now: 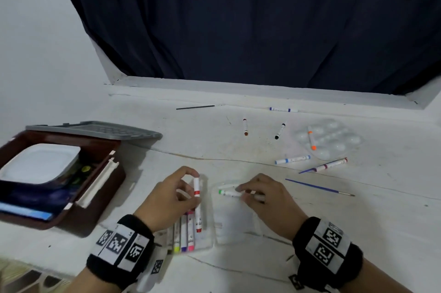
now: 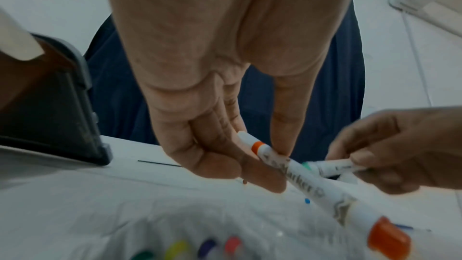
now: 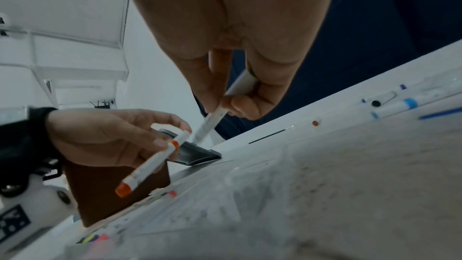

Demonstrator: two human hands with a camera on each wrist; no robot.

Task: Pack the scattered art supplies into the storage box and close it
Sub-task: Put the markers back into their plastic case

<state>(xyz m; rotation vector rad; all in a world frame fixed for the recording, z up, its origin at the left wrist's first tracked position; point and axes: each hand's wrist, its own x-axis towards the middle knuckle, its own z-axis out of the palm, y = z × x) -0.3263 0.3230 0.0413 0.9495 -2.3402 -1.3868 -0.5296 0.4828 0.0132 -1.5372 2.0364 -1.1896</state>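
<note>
Far left on the bench (image 1: pixel 238 269), the storage box (image 1: pixel 100 199) is sitting open, lid (image 1: pixel 95 129) tipped back, a white tray inside. Just right of it, a red-capped marker (image 1: pixel 197 204) is pinched in the left hand (image 1: pixel 167 199) over a clear marker case (image 1: pixel 205 243) that's partly filled. A green-tipped marker (image 1: pixel 230 193) is pinched by the right hand (image 1: pixel 269 199). Looks like the case-filling step: both get slotted in next, then the loose markers (image 1: pixel 292 159) and palette (image 1: pixel 334 140) further right gathered up.
</note>
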